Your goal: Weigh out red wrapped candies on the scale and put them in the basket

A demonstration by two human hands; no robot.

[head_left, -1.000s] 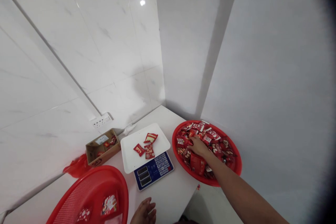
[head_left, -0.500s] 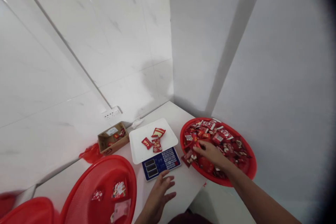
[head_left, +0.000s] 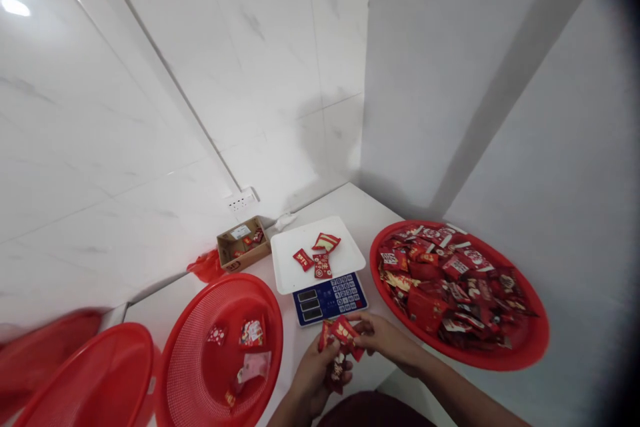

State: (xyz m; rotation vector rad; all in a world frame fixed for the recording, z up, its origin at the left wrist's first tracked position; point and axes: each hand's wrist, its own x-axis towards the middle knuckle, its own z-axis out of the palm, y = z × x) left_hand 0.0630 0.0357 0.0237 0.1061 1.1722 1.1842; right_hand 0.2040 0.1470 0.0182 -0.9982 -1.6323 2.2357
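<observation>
Bright, whitish light is washing over everything here, kinda flat. The glossy tiled wall (head_left: 200, 80) is throwing back a blown-out spot (head_left: 15, 7) at far left, plus another getting clipped up top. A soft blobby shadow (head_left: 323, 130) is falling near the corner. Small print on the red packets (head_left: 457, 267) is going mushy, the red shape (head_left: 60, 343) at far left is smearing, and black is swallowing the right edge.

Open air above the white pan (head_left: 287, 270) (three low packets (head_left: 323, 267) on it). Narrow strip of bare counter (head_left: 367, 213) between pan and right basket (head_left: 535, 340); basket's rim bars a low sideways pass. Cardboard box (head_left: 253, 257) obstructs just left of pan.
</observation>
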